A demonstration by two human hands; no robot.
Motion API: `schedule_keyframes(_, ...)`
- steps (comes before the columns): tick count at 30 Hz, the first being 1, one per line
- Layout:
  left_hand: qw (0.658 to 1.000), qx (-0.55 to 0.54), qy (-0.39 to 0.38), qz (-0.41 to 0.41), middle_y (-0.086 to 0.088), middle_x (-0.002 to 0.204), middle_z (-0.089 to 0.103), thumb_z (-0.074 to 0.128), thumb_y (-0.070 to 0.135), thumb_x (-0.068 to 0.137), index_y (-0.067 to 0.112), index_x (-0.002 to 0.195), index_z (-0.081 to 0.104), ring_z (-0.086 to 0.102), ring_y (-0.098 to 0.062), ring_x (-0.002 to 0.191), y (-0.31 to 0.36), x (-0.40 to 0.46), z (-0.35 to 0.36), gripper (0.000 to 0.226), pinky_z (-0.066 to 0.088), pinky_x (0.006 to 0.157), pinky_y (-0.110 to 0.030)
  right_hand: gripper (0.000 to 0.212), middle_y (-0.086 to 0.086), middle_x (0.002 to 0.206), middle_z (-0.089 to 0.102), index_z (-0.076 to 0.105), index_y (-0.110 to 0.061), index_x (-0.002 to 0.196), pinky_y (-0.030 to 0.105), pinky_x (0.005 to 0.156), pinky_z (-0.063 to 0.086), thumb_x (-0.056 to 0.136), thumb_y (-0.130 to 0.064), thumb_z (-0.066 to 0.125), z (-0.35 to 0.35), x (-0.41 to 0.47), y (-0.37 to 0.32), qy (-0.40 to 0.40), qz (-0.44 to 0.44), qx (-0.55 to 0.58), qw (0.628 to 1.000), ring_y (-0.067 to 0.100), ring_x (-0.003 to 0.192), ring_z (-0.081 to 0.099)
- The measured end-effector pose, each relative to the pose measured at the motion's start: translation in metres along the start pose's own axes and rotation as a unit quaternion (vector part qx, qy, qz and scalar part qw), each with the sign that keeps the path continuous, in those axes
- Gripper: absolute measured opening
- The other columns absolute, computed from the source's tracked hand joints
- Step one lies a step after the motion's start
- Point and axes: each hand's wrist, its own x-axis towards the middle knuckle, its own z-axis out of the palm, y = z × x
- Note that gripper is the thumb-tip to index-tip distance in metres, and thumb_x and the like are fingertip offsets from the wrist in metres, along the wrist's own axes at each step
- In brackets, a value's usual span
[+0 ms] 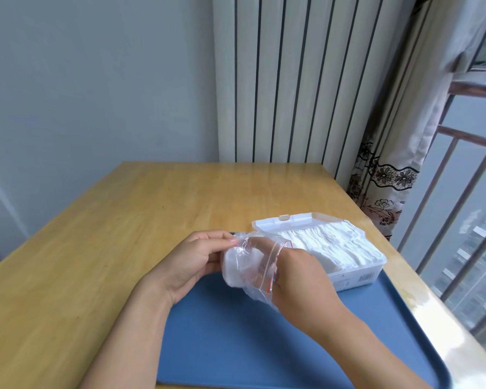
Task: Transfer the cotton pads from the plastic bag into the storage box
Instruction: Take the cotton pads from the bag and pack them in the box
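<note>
My left hand (192, 258) grips the closed end of the plastic bag (246, 269), thumb on top and fingers curled underneath, holding it up just above the blue tray (264, 346). The bag is clear and crumpled, with a red strip along its mouth, and it lies sideways between my two hands. Inside it, close against my left fingers, I can see a small white stack of cotton pads (232, 266). My right hand (298, 272) is pushed into the bag's open mouth, so the plastic wraps over my fingers; through the film they look stretched toward the pads, but I cannot tell whether they have hold of any. Just beyond my right hand, on the far right corner of the tray, sits the white storage box (357, 276) with its lid (285, 221) flipped open toward the back. It is already packed with rows of white pads. The tray lies on a wooden table (110, 234).
</note>
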Motion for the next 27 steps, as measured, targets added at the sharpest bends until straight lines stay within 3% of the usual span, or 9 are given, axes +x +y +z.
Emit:
schedule_keyframes(5, 0.999, -0.037, -0.002, -0.011, -0.011, 0.085, 0.072, 0.06, 0.014, 0.097, 0.006, 0.088, 0.07, 0.067, -0.023, 0.074, -0.001, 0.001, 0.008, 0.016, 0.058, 0.075, -0.034, 0.025, -0.012, 0.074, 0.066, 0.067, -0.038, 0.104, 0.032, 0.064, 0.056, 0.082, -0.042, 0.077, 0.006, 0.001, 0.008, 0.057, 0.024, 0.08, 0.995, 0.012, 0.064, 0.064)
schedule_keyframes(8, 0.999, -0.05, 0.014, -0.01, -0.012, 0.085, 0.072, 0.061, 0.014, 0.097, 0.005, 0.09, 0.069, 0.067, -0.024, 0.074, -0.002, 0.003, 0.01, 0.014, 0.058, 0.075, -0.036, 0.025, -0.009, 0.067, 0.066, 0.063, -0.039, 0.101, 0.031, 0.061, 0.056, 0.082, -0.037, 0.079, 0.012, 0.002, 0.012, 0.069, 0.041, 0.103, 0.991, 0.01, 0.055, 0.061)
schedule_keyframes(11, 0.998, -0.052, 0.029, -0.01, -0.013, 0.088, 0.072, 0.061, 0.015, 0.097, 0.007, 0.088, 0.069, 0.067, -0.025, 0.074, -0.002, 0.003, 0.011, 0.014, 0.059, 0.072, -0.035, 0.036, -0.013, 0.079, 0.066, 0.057, -0.038, 0.105, 0.023, 0.062, 0.049, 0.08, -0.027, 0.08, 0.015, 0.001, 0.014, 0.083, 0.061, 0.139, 0.985, 0.002, 0.063, 0.059)
schedule_keyframes(15, 0.998, -0.042, 0.038, 0.004, -0.012, 0.087, 0.072, 0.06, 0.016, 0.098, 0.008, 0.088, 0.069, 0.067, -0.023, 0.074, -0.002, 0.004, 0.014, 0.016, 0.058, 0.073, -0.035, 0.033, -0.001, 0.078, 0.069, 0.055, -0.034, 0.105, 0.044, 0.066, 0.057, 0.08, -0.025, 0.074, 0.014, 0.002, 0.011, 0.081, 0.059, 0.133, 0.986, 0.016, 0.07, 0.064)
schedule_keyframes(17, 0.999, -0.036, 0.031, 0.012, -0.01, 0.085, 0.072, 0.059, 0.017, 0.099, 0.01, 0.086, 0.068, 0.065, -0.022, 0.073, -0.002, 0.003, 0.016, 0.017, 0.056, 0.074, -0.035, 0.025, 0.001, 0.074, 0.068, 0.057, -0.033, 0.099, 0.046, 0.065, 0.056, 0.079, -0.032, 0.071, 0.015, 0.003, 0.009, 0.074, 0.058, 0.122, 0.988, 0.021, 0.07, 0.064)
schedule_keyframes(20, 0.999, -0.025, 0.027, 0.017, -0.009, 0.082, 0.071, 0.059, 0.018, 0.099, 0.012, 0.079, 0.067, 0.064, -0.021, 0.073, -0.001, 0.003, 0.017, 0.022, 0.055, 0.074, -0.035, 0.017, -0.004, 0.071, 0.067, 0.058, -0.036, 0.089, 0.042, 0.064, 0.056, 0.079, -0.037, 0.072, 0.014, 0.002, 0.01, 0.087, 0.064, 0.132, 0.985, 0.017, 0.066, 0.063)
schedule_keyframes(22, 0.999, -0.027, 0.039, 0.017, -0.011, 0.084, 0.071, 0.06, 0.017, 0.098, 0.012, 0.078, 0.068, 0.065, -0.024, 0.074, 0.0, 0.003, 0.017, 0.022, 0.057, 0.073, -0.035, 0.023, -0.011, 0.074, 0.066, 0.057, -0.037, 0.085, 0.029, 0.061, 0.052, 0.082, -0.032, 0.078, 0.012, 0.002, 0.01, 0.108, 0.07, 0.149, 0.981, 0.005, 0.062, 0.06)
schedule_keyframes(24, 0.997, -0.044, 0.06, 0.017, -0.011, 0.083, 0.071, 0.059, 0.015, 0.099, 0.012, 0.076, 0.067, 0.067, -0.024, 0.072, -0.001, 0.004, 0.015, 0.024, 0.058, 0.069, -0.033, 0.028, -0.011, 0.077, 0.065, 0.057, -0.036, 0.088, 0.021, 0.058, 0.047, 0.082, -0.023, 0.082, 0.009, 0.001, 0.008, 0.125, 0.072, 0.18, 0.973, 0.003, 0.06, 0.057)
schedule_keyframes(27, 0.989, -0.084, 0.121, 0.023, -0.009, 0.084, 0.074, 0.054, 0.011, 0.101, 0.007, 0.081, 0.065, 0.071, -0.019, 0.068, -0.002, 0.007, 0.009, 0.024, 0.059, 0.064, -0.029, 0.039, -0.004, 0.08, 0.065, 0.059, -0.038, 0.104, 0.028, 0.06, 0.055, 0.082, -0.013, 0.08, 0.003, -0.002, 0.002, 0.129, 0.076, 0.251, 0.956, 0.008, 0.063, 0.061)
